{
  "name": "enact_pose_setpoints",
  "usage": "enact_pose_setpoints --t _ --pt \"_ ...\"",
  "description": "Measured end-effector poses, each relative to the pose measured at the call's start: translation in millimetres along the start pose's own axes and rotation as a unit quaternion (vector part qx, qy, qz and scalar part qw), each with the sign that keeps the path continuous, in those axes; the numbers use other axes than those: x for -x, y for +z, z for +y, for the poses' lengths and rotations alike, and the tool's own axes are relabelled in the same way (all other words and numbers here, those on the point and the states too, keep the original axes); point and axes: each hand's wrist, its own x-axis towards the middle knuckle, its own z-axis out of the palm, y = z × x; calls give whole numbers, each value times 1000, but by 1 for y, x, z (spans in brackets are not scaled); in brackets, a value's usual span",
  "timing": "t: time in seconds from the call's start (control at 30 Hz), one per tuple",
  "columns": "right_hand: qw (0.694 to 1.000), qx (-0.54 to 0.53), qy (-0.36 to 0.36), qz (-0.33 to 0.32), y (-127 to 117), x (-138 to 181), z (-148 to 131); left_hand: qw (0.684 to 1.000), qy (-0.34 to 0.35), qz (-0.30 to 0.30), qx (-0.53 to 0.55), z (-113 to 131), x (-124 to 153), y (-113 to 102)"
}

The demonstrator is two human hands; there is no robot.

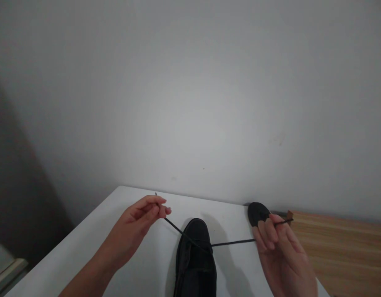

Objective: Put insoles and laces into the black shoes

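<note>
A black shoe (196, 264) rests on a white tabletop (140, 255), toe pointing toward the wall. Out of its upper part come two ends of a black shoelace (233, 243). My left hand (140, 225), left of the toe, pinches one lace end between thumb and fingers, and the tip sticks up past them. On the right, my right hand (278, 243) has its fingers closed on the other end, with the tip poking out to the right. Both lengths look stretched taut. The shoe's rear runs out of view at the bottom.
A second black shoe (257, 212) stands at the table's back edge, partly behind my right hand. The wall (202, 103) rises directly behind the table. To the right lies a wood-grain surface (345, 247); a pale-edged object (9, 274) shows at lower left.
</note>
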Motion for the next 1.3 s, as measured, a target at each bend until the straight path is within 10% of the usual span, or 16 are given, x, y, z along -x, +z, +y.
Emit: enact_pose_setpoints --t 0.23,0.47,0.73,1.3 --pt "995 90 -8 43 -38 -3 6 979 36 119 160 -19 -8 -23" --pt "931 359 3 -62 -97 3 25 996 -15 88 -24 -47 3 -44" --pt "790 533 -2 -303 -70 17 51 900 7 -122 -419 -57 19 -11" --pt "770 544 -104 -315 -52 24 67 783 185 -179 -566 -64 26 27"
